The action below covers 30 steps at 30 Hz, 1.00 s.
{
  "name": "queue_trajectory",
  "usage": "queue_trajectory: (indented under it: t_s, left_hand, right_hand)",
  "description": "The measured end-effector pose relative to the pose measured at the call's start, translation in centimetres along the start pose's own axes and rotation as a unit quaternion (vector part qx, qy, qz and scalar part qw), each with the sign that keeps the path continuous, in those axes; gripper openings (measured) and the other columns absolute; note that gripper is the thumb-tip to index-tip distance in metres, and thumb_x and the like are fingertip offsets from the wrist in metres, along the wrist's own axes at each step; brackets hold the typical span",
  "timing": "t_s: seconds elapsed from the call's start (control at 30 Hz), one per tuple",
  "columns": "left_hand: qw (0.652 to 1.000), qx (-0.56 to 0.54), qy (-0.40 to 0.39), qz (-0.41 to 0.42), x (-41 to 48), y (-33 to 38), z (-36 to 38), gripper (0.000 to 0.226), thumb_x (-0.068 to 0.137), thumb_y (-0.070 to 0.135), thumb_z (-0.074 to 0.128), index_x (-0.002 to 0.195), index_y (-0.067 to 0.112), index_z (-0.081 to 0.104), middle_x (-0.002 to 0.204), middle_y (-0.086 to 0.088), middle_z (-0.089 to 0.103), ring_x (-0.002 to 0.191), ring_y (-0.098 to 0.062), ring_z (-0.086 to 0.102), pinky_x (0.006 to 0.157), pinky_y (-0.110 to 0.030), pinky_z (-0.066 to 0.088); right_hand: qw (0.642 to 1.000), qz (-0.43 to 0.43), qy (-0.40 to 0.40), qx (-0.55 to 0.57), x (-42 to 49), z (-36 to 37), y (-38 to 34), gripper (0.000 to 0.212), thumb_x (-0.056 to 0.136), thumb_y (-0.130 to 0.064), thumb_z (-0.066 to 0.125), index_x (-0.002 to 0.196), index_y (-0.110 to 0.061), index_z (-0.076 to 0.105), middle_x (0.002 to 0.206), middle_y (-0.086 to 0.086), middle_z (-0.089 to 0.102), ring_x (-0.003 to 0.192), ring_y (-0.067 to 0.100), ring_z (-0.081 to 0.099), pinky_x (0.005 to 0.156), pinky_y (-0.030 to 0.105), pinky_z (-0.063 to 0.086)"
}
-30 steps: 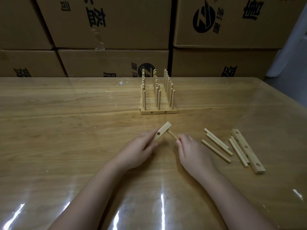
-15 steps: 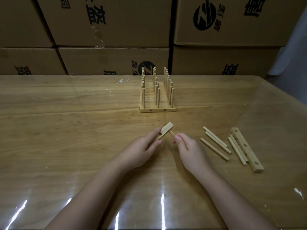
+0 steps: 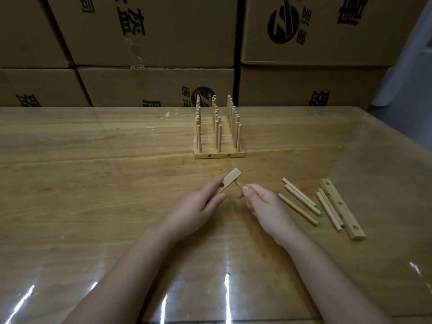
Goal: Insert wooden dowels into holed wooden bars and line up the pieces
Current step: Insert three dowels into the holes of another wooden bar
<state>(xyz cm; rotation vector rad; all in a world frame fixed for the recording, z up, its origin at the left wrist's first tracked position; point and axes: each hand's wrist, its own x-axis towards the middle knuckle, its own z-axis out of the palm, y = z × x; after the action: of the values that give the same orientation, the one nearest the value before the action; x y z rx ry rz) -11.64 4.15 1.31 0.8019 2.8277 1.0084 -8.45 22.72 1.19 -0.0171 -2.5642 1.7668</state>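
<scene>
A bar (image 3: pixel 231 182) is gripped in the fingers (image 3: pixel 216 198) of the left hand (image 3: pixel 196 211); a dowel (image 3: pixel 237 184), pinched by the right hand (image 3: pixel 264 206), is best driven square into its hole.

Pale matt wood — bar (image 3: pixel 231 182) and dowels (image 3: pixel 299 202); table (image 3: pixel 93 183) glossy, perhaps film-covered; boxes (image 3: pixel 152 31) matt cardboard.

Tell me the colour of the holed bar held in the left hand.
The holed bar is pale tan bare wood, seen best in the head view.
</scene>
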Motion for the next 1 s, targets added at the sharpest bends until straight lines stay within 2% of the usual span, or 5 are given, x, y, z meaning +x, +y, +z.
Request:
queue_trajectory:
  t_s: [0.17,0.27,0.57,0.83,1.0]
  left_hand:
    - [0.989,-0.135,0.046,-0.036,-0.2,-0.3,0.6,0.046,0.099,0.040,0.039,0.143,0.045,0.028,0.124,0.009,0.056,0.110,-0.007,0.055,0.097,-0.029,0.044]
    - [0.934,-0.329,0.079,-0.113,0.0,-0.5,0.0,0.024,0.102,0.031,0.036,0.112,0.022,0.056,0.080,-0.002,0.060,0.063,-0.009,0.060,0.060,-0.025,0.051]
    - [0.842,-0.509,0.085,-0.156,0.5,-2.4,-1.1,0.042,0.101,0.038,0.035,0.113,0.008,0.062,0.062,-0.006,0.058,0.045,-0.016,0.049,0.046,-0.026,0.043]
    - [0.800,-0.574,0.081,-0.156,0.8,-2.8,-1.2,0.044,0.101,0.040,0.033,0.102,0.006,0.062,0.052,-0.004,0.047,0.037,-0.014,0.040,0.037,-0.024,0.036]
    - [0.806,-0.569,0.066,-0.152,0.7,-2.5,-1.2,0.042,0.098,0.042,0.036,0.102,0.007,0.060,0.054,-0.004,0.049,0.040,-0.014,0.045,0.039,-0.024,0.040]
  right_hand:
    - [0.981,-0.090,0.159,-0.072,-0.1,-0.4,-0.2,0.033,0.095,-0.043,0.034,0.107,-0.026,0.058,0.087,-0.019,0.058,0.081,-0.004,0.053,0.068,0.017,0.037]
    - [0.928,-0.086,0.274,-0.239,0.2,-1.8,0.1,0.030,0.097,-0.026,0.036,0.114,-0.013,0.058,0.107,0.001,0.057,0.098,0.019,0.054,0.077,0.030,0.040]
    - [0.811,0.100,0.184,-0.546,0.4,-2.5,1.2,0.028,0.095,-0.029,0.044,0.116,-0.014,0.055,0.113,0.007,0.054,0.105,0.024,0.051,0.082,0.033,0.040]
    - [0.928,-0.207,0.274,-0.141,-0.8,-1.0,-1.0,0.013,0.090,-0.025,0.049,0.098,-0.015,0.051,0.090,-0.002,0.055,0.072,0.002,0.054,0.058,0.012,0.041]
    - [0.976,-0.092,0.141,0.134,-1.0,1.0,-1.4,0.014,0.089,-0.004,0.054,0.092,-0.018,0.054,0.086,0.004,0.065,0.074,0.007,0.067,0.065,0.014,0.050]
